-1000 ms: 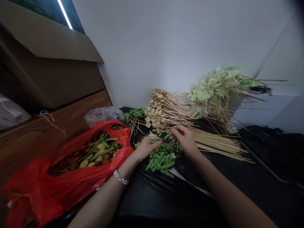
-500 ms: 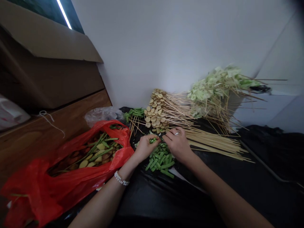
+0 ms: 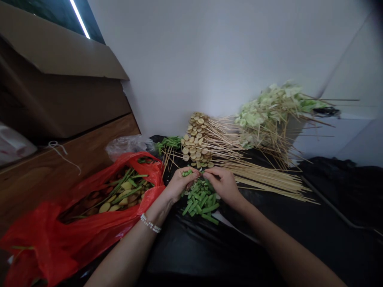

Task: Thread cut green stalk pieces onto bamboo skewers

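Your left hand grips green bean pieces; whether right hand pinches one, can't tell. Bean pile below, short of surface's far edge. Pieces likely light, firm, slightly slippery: pinch mid-length.

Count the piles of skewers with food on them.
3: green skewers behind the red bag, round-slice skewers beside them, and leafy skewers farther right. Others may be hidden.
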Demonstrator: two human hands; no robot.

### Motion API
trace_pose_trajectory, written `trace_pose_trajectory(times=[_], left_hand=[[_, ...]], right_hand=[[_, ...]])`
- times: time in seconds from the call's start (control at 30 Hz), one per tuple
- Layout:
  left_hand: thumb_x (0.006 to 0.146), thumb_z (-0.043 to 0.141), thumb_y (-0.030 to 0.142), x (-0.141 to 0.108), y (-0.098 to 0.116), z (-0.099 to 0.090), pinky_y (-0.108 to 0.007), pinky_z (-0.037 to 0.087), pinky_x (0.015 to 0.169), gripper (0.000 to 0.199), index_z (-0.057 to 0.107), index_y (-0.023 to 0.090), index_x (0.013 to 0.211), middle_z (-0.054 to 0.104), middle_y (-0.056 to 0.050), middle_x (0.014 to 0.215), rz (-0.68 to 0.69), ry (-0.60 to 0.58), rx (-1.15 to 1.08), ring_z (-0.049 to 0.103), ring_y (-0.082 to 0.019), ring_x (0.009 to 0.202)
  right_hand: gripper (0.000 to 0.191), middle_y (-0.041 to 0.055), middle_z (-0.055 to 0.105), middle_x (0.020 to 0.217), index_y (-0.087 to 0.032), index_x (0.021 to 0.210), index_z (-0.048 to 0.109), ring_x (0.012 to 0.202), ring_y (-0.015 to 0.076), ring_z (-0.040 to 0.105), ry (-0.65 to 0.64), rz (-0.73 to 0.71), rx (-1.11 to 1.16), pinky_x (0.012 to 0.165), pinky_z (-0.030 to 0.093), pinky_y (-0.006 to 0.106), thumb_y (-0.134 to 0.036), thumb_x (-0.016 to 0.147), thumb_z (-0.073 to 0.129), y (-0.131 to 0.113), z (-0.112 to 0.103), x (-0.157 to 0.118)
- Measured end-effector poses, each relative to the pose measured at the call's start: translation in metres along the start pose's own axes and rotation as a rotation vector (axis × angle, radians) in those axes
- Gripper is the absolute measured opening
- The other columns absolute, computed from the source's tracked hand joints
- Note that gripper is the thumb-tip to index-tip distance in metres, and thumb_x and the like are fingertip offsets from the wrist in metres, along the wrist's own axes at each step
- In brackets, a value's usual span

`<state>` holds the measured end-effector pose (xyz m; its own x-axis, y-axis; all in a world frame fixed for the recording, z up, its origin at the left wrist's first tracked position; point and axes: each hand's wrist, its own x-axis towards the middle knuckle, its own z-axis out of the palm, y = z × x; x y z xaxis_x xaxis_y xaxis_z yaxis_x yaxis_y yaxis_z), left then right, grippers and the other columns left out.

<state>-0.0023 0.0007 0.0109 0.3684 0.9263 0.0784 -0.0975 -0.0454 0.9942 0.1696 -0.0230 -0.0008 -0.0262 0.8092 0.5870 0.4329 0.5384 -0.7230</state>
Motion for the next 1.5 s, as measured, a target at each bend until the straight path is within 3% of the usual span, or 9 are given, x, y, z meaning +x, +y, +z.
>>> trace_pose_trajectory(times=[0.13, 0.4, 0.67, 0.8, 0.93, 1.1, 1.23, 1.37, 1.5], left_hand=[[0.067, 0.074, 0.041, 0.002, 0.0, 0.0, -0.019, 0.017, 0.041, 0.031, 0.065, 0.013, 0.076, 0.053, 0.004, 0.056, -0.019, 0.039, 0.054, 0.031, -0.003, 0.041], [0.062, 0.071, 0.044, 0.014, -0.011, -0.018, -0.022, 0.026, 0.046, 0.033, 0.07, 0.013, 0.074, 0.055, 0.003, 0.052, 0.005, 0.342, 0.408, 0.037, -0.008, 0.044], [0.064, 0.065, 0.036, 0.019, -0.017, -0.032, -0.024, 0.033, 0.054, 0.025, 0.075, 0.017, 0.077, 0.063, -0.001, 0.058, 0.093, 0.463, 0.687, 0.048, -0.014, 0.053], [0.063, 0.067, 0.031, 0.019, -0.013, -0.036, -0.024, 0.034, 0.054, 0.017, 0.075, 0.019, 0.073, 0.063, -0.001, 0.057, 0.121, 0.511, 0.674, 0.05, -0.015, 0.054], [0.062, 0.07, 0.028, 0.021, -0.014, -0.039, -0.024, 0.039, 0.061, 0.026, 0.075, 0.02, 0.087, 0.069, -0.002, 0.071, 0.214, 0.546, 0.607, 0.057, -0.017, 0.066], [0.069, 0.068, 0.039, 0.019, -0.016, -0.03, -0.024, 0.04, 0.06, 0.024, 0.074, 0.017, 0.078, 0.067, -0.001, 0.064, 0.239, 0.45, 0.579, 0.055, -0.016, 0.06], [0.074, 0.066, 0.036, 0.014, -0.012, -0.022, -0.028, 0.044, 0.079, 0.028, 0.073, 0.021, 0.096, 0.072, -0.005, 0.091, 0.304, 0.366, 0.562, 0.063, -0.021, 0.085], [0.078, 0.063, 0.039, 0.009, -0.004, -0.013, -0.028, 0.044, 0.077, 0.025, 0.073, 0.016, 0.082, 0.071, -0.004, 0.08, 0.222, 0.111, 0.55, 0.062, -0.019, 0.077], [0.079, 0.062, 0.037, 0.005, 0.001, -0.008, -0.027, 0.044, 0.074, 0.024, 0.072, 0.015, 0.078, 0.07, -0.004, 0.077, 0.235, -0.149, 0.559, 0.059, -0.018, 0.075]], right_hand=[[0.02, -0.0012, 0.063, 0.059, -0.019, 0.081, 0.069, 0.048, 0.0128, 0.055, 0.094, 0.265, 0.298, 0.047, 0.043, 0.025, -0.037, 0.078, 0.062, 0.004, -0.004, 0.007], [0.029, -0.0034, 0.059, 0.054, -0.017, 0.076, 0.066, 0.048, 0.0093, 0.054, 0.305, 0.421, 0.674, 0.045, 0.044, 0.021, -0.043, 0.065, 0.074, 0.015, -0.024, 0.021], [0.034, -0.0022, 0.063, 0.06, -0.018, 0.072, 0.061, 0.051, 0.0088, 0.055, 0.368, 0.461, 0.779, 0.044, 0.044, 0.019, -0.043, 0.06, 0.078, 0.012, -0.029, 0.023], [0.033, -0.0029, 0.062, 0.06, -0.018, 0.07, 0.057, 0.048, 0.0075, 0.053, 0.481, 0.455, 0.776, 0.043, 0.042, 0.018, -0.043, 0.061, 0.076, 0.016, -0.037, 0.027], [0.03, -0.0021, 0.064, 0.061, -0.02, 0.075, 0.054, 0.047, 0.0093, 0.055, 0.407, 0.468, 0.732, 0.042, 0.042, 0.02, -0.042, 0.066, 0.071, 0.017, -0.035, 0.026], [0.029, -0.0024, 0.066, 0.06, -0.02, 0.082, 0.052, 0.046, 0.0101, 0.055, 0.101, 0.468, 0.657, 0.04, 0.04, 0.019, -0.039, 0.068, 0.068, 0.007, -0.015, 0.016], [0.028, -0.0028, 0.064, 0.059, -0.02, 0.081, 0.052, 0.044, 0.0101, 0.054, -0.052, 0.457, 0.598, 0.04, 0.04, 0.02, -0.041, 0.07, 0.066, 0.001, -0.004, 0.009], [0.024, -0.0031, 0.064, 0.061, -0.02, 0.082, 0.053, 0.045, 0.011, 0.054, -0.085, 0.425, 0.557, 0.041, 0.04, 0.021, -0.04, 0.072, 0.064, 0.003, 0.001, 0.006], [0.017, -0.0036, 0.061, 0.062, -0.021, 0.087, 0.053, 0.049, 0.0132, 0.055, -0.141, 0.356, 0.434, 0.045, 0.043, 0.025, -0.037, 0.08, 0.056, 0.006, 0.001, 0.004]])
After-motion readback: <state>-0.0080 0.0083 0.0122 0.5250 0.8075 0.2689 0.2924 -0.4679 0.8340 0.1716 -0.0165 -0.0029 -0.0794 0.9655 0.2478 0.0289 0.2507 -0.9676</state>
